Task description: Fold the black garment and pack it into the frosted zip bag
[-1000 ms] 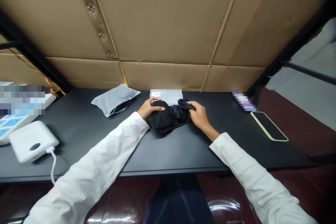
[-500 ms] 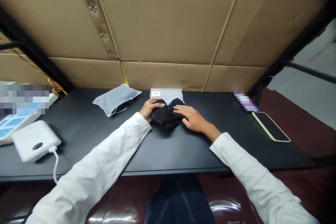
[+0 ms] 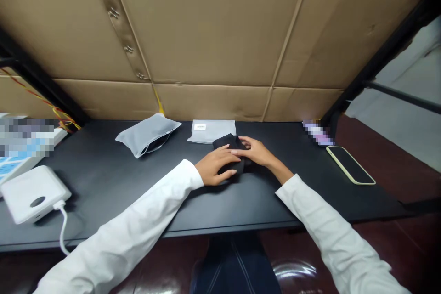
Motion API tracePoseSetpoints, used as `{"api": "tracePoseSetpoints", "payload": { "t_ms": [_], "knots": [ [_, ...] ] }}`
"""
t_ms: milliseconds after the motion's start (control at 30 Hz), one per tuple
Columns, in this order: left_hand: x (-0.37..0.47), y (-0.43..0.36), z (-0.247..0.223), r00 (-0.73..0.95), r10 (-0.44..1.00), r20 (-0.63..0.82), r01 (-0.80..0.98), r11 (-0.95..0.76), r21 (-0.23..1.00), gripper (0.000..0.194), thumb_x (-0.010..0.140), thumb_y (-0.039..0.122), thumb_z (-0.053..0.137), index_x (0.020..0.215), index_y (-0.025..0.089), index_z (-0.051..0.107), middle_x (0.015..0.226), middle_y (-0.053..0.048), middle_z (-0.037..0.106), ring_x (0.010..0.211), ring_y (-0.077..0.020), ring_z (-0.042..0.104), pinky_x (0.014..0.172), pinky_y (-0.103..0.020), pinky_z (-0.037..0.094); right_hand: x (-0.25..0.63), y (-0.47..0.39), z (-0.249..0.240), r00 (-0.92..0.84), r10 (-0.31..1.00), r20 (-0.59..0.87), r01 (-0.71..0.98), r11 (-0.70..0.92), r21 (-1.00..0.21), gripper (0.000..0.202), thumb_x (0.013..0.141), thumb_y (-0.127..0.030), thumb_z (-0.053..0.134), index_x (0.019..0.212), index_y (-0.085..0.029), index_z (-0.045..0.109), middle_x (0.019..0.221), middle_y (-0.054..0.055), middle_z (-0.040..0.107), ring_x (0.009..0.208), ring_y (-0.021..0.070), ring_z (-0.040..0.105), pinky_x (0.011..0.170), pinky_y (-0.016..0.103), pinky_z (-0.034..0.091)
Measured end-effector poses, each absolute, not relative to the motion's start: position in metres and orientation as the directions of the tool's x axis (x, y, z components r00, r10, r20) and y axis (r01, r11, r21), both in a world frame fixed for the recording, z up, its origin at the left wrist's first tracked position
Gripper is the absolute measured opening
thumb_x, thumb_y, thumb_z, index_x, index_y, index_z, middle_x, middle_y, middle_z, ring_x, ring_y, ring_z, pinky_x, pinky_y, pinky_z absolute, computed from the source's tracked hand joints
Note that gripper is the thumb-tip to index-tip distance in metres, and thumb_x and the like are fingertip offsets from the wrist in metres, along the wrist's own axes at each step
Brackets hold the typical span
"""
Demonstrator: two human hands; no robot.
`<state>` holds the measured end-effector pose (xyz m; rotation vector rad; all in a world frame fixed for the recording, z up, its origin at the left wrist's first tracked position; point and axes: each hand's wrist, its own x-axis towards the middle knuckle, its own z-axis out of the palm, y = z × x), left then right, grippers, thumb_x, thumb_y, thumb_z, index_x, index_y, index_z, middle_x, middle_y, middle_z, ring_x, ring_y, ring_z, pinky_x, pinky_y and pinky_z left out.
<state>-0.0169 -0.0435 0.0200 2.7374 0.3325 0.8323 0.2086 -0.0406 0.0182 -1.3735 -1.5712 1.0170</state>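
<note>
One black table (image 3: 248,206) before cardboard (image 3: 213,32) bears black cloth (image 3: 225,140), left hand (image 3: 215,165) splayed over it, right hand (image 3: 257,152) gripping its edge.

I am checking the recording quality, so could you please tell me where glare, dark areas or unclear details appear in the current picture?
Head view: bright glare on the dark red floor, softer sheen on the black tabletop; head view: top-right corner darkened, the black cloth's folds unclear, pixelation near the smartphone.
</note>
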Motion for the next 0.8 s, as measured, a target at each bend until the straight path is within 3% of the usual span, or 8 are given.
{"api": "tracePoseSetpoints", "payload": {
  "t_ms": [100, 167, 267, 333, 433, 600, 700, 800],
  "knots": [
    [-0.028, -0.031, 0.021, 0.682, 0.373, 0.629, 0.273, -0.928, 0.254, 0.027, 0.096, 0.022, 0.042, 0.115, 0.018, 0.06, 0.102, -0.009, 0.071, 0.096, -0.0183, 0.068, 0.093, -0.035, 0.054, 0.209, -0.044, 0.018, -0.19, 0.982, 0.012, 0.35, 0.08, -0.933, 0.076, 0.052, -0.038, 0.09, 0.121, -0.018, 0.065, 0.097, 0.007, 0.074, 0.086, 0.0213, 0.068, 0.081, 0.034, 0.054],
    [-0.042, -0.014, 0.022, 0.6, 0.433, 0.673, 0.444, -0.88, 0.17, 0.024, 0.094, 0.025, 0.046, 0.111, 0.017, 0.062, 0.103, -0.011, 0.07, 0.097, -0.0209, 0.067, 0.087, -0.035, 0.055, 0.21, -0.045, 0.02, -0.227, 0.974, -0.022, 0.324, 0.054, -0.944, 0.068, 0.049, -0.035, 0.091, 0.111, -0.016, 0.07, 0.09, 0.005, 0.074, 0.082, 0.0217, 0.068, 0.076, 0.033, 0.054],
    [-0.066, 0.015, 0.018, 0.606, 0.522, 0.599, 0.603, -0.794, 0.082, 0.035, 0.09, 0.034, 0.053, 0.119, 0.015, 0.059, 0.123, -0.016, 0.064, 0.118, -0.0284, 0.059, 0.1, -0.043, 0.048, 0.214, -0.045, 0.025, -0.311, 0.946, -0.093, 0.263, -0.008, -0.965, 0.051, 0.05, -0.033, 0.09, 0.095, -0.015, 0.073, 0.086, 0.005, 0.075, 0.081, 0.022, 0.068, 0.076, 0.032, 0.054],
    [-0.08, 0.031, 0.013, 0.621, 0.634, 0.461, 0.677, -0.73, 0.091, 0.035, 0.089, 0.038, 0.055, 0.115, 0.016, 0.062, 0.112, -0.014, 0.07, 0.102, -0.0274, 0.067, 0.087, -0.039, 0.053, 0.219, -0.045, 0.029, -0.316, 0.94, -0.127, 0.184, -0.07, -0.98, 0.043, 0.053, -0.031, 0.088, 0.09, -0.014, 0.073, 0.085, 0.004, 0.075, 0.08, 0.021, 0.068, 0.077, 0.031, 0.053],
    [-0.089, 0.042, 0.007, 0.579, 0.722, 0.38, 0.744, -0.658, 0.117, 0.03, 0.089, 0.036, 0.055, 0.111, 0.018, 0.065, 0.102, -0.012, 0.073, 0.088, -0.0254, 0.07, 0.077, -0.034, 0.053, 0.226, -0.042, 0.03, -0.21, 0.973, -0.093, -0.012, -0.098, -0.995, 0.038, 0.058, -0.031, 0.085, 0.091, -0.016, 0.071, 0.087, 0.003, 0.074, 0.081, 0.0189, 0.069, 0.076, 0.029, 0.053],
    [-0.086, 0.04, 0.009, 0.619, 0.687, 0.381, 0.688, -0.708, 0.159, 0.026, 0.089, 0.038, 0.055, 0.104, 0.021, 0.068, 0.097, -0.01, 0.073, 0.085, -0.0233, 0.068, 0.074, -0.03, 0.05, 0.23, -0.033, 0.025, 0.19, 0.981, -0.027, -0.243, 0.02, -0.97, 0.05, 0.066, -0.04, 0.079, 0.111, -0.025, 0.061, 0.1, 0.001, 0.072, 0.078, 0.0169, 0.069, 0.06, 0.026, 0.054],
    [-0.085, 0.039, 0.012, 0.602, 0.692, 0.398, 0.631, -0.718, 0.294, 0.027, 0.086, 0.044, 0.058, 0.093, 0.022, 0.071, 0.091, -0.009, 0.072, 0.083, -0.0219, 0.066, 0.076, -0.03, 0.048, 0.232, -0.029, 0.023, 0.304, 0.952, -0.022, -0.308, 0.077, -0.948, 0.054, 0.066, -0.039, 0.079, 0.114, -0.027, 0.058, 0.1, 0.0, 0.072, 0.078, 0.0169, 0.069, 0.056, 0.027, 0.055],
    [-0.088, 0.04, 0.013, 0.562, 0.718, 0.41, 0.586, -0.696, 0.415, 0.024, 0.084, 0.043, 0.059, 0.086, 0.022, 0.07, 0.085, -0.007, 0.07, 0.076, -0.0201, 0.064, 0.076, -0.029, 0.047, 0.233, -0.03, 0.022, 0.304, 0.953, -0.009, -0.361, 0.107, -0.926, 0.054, 0.062, -0.034, 0.083, 0.11, -0.024, 0.06, 0.1, 0.0, 0.072, 0.081, 0.0177, 0.07, 0.06, 0.028, 0.058]
  ]
}}
